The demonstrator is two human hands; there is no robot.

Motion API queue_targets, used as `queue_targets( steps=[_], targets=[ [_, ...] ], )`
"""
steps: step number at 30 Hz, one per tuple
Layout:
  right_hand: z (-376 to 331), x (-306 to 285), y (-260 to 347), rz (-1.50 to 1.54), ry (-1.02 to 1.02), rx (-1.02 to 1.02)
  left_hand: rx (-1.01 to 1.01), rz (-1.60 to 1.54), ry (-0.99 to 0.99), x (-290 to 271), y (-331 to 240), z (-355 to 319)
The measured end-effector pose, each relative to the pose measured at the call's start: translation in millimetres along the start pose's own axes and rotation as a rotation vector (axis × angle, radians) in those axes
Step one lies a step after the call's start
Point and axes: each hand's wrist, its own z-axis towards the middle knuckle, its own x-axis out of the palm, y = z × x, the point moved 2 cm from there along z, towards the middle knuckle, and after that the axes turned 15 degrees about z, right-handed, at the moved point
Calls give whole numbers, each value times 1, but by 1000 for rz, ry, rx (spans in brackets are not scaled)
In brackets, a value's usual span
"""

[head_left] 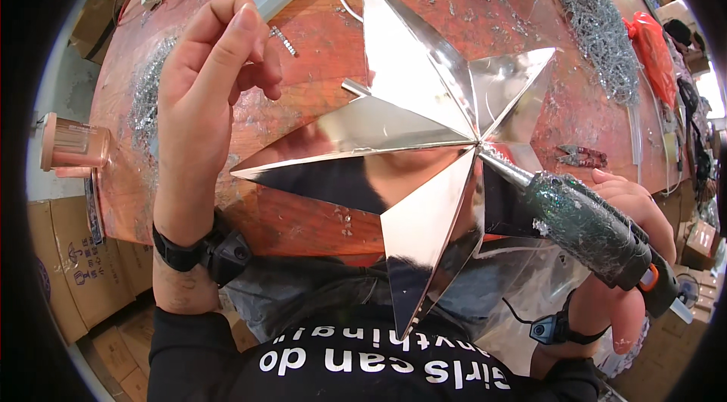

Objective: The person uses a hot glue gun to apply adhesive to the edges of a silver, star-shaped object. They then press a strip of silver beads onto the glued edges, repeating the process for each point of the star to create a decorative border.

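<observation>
A large, shiny silver five-pointed star covers the middle of the view, its raised facets meeting at a centre point. My right hand is wrapped round a dark green hot glue gun crusted with glitter and glue. The gun's metal nozzle points at the star's centre and appears to touch it. Left of the star, my left hand is raised, thumb and forefinger pressed together. Whatever they pinch is too small to make out. Just past those fingers lies a short strip of rhinestones on the table.
Glitter and scraps litter the reddish wooden table. Silver tinsel is heaped at the far right, beside a red plastic bag. Red-handled pliers lie right of the star. A pinkish cup sits at the left edge, above cardboard boxes.
</observation>
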Motion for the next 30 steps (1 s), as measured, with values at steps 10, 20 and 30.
queue_targets(
  steps=[10, 20, 30],
  targets=[
    [-1, 1, 3, -161, 43, -61, 32, 19, 18, 0, -2, -1],
    [2, 8, 34, -399, 289, -253, 85, 67, -11, -1, -1, -1],
    [-1, 12, 32, -382, 246, -199, 90, 126, -19, 0, -4, -4]
  ],
)
